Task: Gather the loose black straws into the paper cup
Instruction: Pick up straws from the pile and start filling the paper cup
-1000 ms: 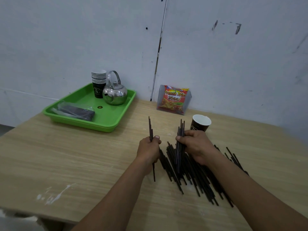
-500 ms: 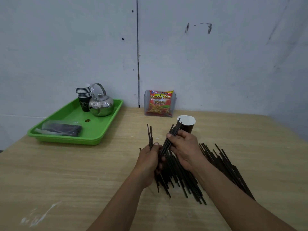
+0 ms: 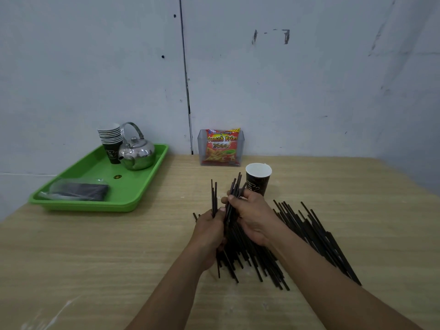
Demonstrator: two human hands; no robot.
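Wooden table | paper cup near back edge looked empty | left hand gripped few straws, right hand gripped a bundle | most black straws lay loose.

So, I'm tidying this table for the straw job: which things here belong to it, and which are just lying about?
Job: loose black straws, paper cup, left hand gripping a few straws, right hand gripping a bundle.
Lying about: green tray with kettle, stacked cups and wrapped dark packet; snack packet in clear holder.
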